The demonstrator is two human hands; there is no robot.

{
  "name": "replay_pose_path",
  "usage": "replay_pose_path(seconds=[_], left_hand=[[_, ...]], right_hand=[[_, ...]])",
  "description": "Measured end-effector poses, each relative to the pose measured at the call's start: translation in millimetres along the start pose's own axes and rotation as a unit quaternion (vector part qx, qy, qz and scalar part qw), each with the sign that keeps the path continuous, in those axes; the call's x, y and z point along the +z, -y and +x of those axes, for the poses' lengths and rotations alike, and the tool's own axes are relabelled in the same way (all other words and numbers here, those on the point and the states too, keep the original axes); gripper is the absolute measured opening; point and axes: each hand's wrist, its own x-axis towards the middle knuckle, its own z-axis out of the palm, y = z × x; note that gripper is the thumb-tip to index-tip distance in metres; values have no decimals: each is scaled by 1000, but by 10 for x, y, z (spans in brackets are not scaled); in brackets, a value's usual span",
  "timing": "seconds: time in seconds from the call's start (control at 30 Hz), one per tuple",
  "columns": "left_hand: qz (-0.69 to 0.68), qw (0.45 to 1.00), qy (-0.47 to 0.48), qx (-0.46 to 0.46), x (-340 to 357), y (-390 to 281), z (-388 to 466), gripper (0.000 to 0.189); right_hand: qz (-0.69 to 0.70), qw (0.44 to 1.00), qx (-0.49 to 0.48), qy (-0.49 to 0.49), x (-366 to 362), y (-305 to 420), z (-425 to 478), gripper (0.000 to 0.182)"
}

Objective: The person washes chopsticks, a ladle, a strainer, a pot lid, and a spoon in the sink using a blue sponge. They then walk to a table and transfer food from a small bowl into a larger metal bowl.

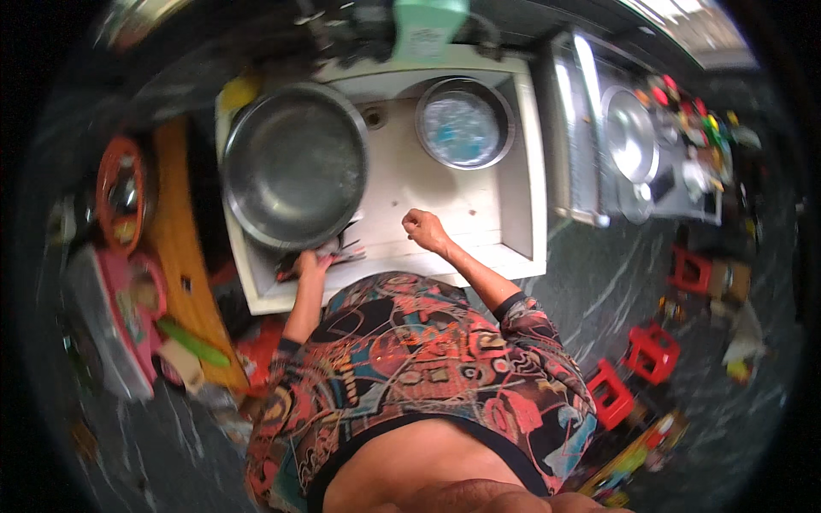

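Note:
A pale rectangular sink (442, 211) lies before me. My left hand (309, 263) reaches into its near left corner, just below the rim of a large metal basin (295, 167). Beside those fingers is a blurred cluster of thin dark and pinkish sticks (349, 251), possibly chopsticks, partly hidden by basin and hand. Whether I grip them is unclear. Over the sink's middle, my right hand (424, 229) is curled into a loose fist, with nothing visible in it. A smaller metal pot (465, 125) with water and something bluish in it stands at the far right of the sink.
A green bottle (426, 32) and a yellow item (240, 91) are at the sink's back edge. Leftward are a wooden board (176, 224), an orange basket (120, 192) and a long green vegetable (192, 343). Rightward stand a metal counter (580, 128) and red stools (651, 353).

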Motion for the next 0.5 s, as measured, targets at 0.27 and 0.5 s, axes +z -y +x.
replay_pose_path(seconds=[0.27,0.5], left_hand=[[174,962,212,-1,84,-148,-994,12],[258,904,339,50,863,-181,-1488,14]], right_hand=[[-48,792,-116,-598,-2551,1131,-818,14],[474,671,177,-542,-3758,142,-757,41]])
